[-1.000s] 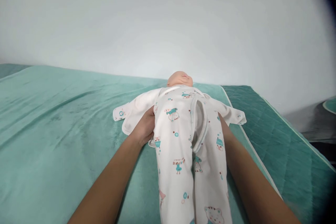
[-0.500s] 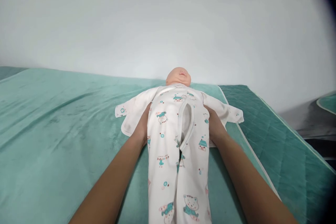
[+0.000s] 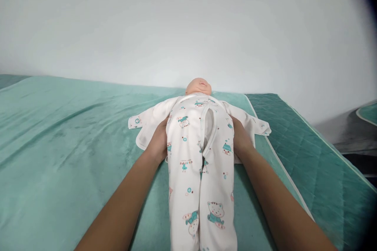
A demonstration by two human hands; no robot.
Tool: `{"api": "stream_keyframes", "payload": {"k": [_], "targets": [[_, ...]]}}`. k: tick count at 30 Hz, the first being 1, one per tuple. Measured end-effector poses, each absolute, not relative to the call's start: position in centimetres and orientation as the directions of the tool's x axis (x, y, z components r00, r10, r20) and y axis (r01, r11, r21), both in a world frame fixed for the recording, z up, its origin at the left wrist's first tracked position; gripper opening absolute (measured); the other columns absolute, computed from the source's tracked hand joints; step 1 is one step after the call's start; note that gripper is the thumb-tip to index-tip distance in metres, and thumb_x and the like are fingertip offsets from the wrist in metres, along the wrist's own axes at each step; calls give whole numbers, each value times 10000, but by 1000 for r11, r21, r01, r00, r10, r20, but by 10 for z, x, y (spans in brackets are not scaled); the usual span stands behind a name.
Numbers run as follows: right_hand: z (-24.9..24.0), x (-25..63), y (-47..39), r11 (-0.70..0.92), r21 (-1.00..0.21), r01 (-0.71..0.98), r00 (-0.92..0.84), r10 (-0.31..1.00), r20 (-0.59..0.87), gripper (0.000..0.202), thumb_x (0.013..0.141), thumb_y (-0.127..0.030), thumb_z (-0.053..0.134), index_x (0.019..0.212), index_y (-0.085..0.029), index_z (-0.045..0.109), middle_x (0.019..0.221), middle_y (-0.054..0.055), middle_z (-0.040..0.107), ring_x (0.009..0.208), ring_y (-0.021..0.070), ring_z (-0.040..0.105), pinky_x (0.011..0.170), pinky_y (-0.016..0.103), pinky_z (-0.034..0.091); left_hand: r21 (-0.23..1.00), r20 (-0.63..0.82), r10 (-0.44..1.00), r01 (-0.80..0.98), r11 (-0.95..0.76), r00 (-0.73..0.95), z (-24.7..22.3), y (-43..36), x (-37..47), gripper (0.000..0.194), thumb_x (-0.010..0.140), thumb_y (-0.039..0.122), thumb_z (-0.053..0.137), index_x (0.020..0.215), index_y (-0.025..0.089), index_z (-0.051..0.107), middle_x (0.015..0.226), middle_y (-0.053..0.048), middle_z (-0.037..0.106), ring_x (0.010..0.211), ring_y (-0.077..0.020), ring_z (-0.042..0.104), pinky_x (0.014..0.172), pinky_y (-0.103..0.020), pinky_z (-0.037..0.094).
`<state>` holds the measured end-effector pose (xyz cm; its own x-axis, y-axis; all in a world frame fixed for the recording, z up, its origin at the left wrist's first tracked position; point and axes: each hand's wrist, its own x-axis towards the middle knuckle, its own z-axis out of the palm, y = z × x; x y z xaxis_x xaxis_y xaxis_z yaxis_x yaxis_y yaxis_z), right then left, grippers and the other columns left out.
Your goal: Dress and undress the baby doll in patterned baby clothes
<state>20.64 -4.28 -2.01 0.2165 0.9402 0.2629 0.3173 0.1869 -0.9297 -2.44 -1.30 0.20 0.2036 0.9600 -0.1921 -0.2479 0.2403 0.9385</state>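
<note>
A baby doll [image 3: 199, 86] lies on its back, its head toward the wall, in a white long-sleeved top [image 3: 157, 115] with both sleeves spread out. White baby pants [image 3: 184, 180] printed with bears and houses cover its front, with an open crotch slit and the legs running toward me. Whether the doll's legs are inside them, I cannot tell. At the left edge of the pants' upper part is my left hand [image 3: 159, 141]; my right hand [image 3: 241, 137] grips the opposite edge. Both hands are closed around the sides, fingers hidden behind the cloth.
A light green sheet [image 3: 73, 157] with soft folds lies under the doll. To the right a darker green quilted pad [image 3: 312, 157] with pale piping adjoins it. A white wall [image 3: 188, 31] rises behind the doll's head. Another green padded edge [image 3: 368, 114] shows at far right.
The upper part of the pants has shifted slightly, and the slit sits a little higher in view. The doll's head appears slightly lower. Both hands keep their places at the sides.
</note>
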Motion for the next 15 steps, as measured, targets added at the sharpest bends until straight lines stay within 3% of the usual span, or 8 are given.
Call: {"api": "stream_keyframes", "payload": {"k": [3, 8, 12, 15], "targets": [[-23, 204, -40, 125, -989, 84, 220, 965, 140, 374, 747, -420, 661, 1051, -209, 720, 889, 51, 763, 926, 279, 668, 862, 426, 517, 899, -253, 944, -309, 310, 213, -1, -9, -25, 289, 716, 366, 728, 939, 183, 735, 769, -32, 741, 766, -233, 678, 751, -337, 540], [-27, 207, -34, 82, -980, -180, 181, 982, 49, 361, 749, -380, 675, 1076, -230, 699, 908, 24, 757, 823, 247, 686, 742, 378, 538, 829, -261, 923, -424, 365, 284, -2, -7, -25, 398, 800, 461, 657, 1086, 190, 716, 981, -66, 756, 884, -247, 689, 802, -348, 549], [-25, 213, -35, 63, -991, -114, 197, 980, 40, 466, 853, -582, 508, 1070, -213, 692, 882, 53, 739, 776, 255, 672, 691, 384, 528, 856, -198, 918, -396, 332, 343, 0, -8, -28, 490, 826, 580, 599, 1117, 199, 700, 1067, -85, 736, 946, -261, 676, 850, -359, 525], [-25, 214, -38, 69, -997, 47, 296, 952, 79, 534, 866, -651, 459, 1113, -224, 665, 870, 45, 724, 748, 236, 653, 661, 371, 522, 958, -124, 974, -233, 168, 191, 1, -7, -36, 451, 818, 578, 611, 1037, 197, 713, 1027, -86, 733, 967, -267, 657, 861, -354, 499]]}}
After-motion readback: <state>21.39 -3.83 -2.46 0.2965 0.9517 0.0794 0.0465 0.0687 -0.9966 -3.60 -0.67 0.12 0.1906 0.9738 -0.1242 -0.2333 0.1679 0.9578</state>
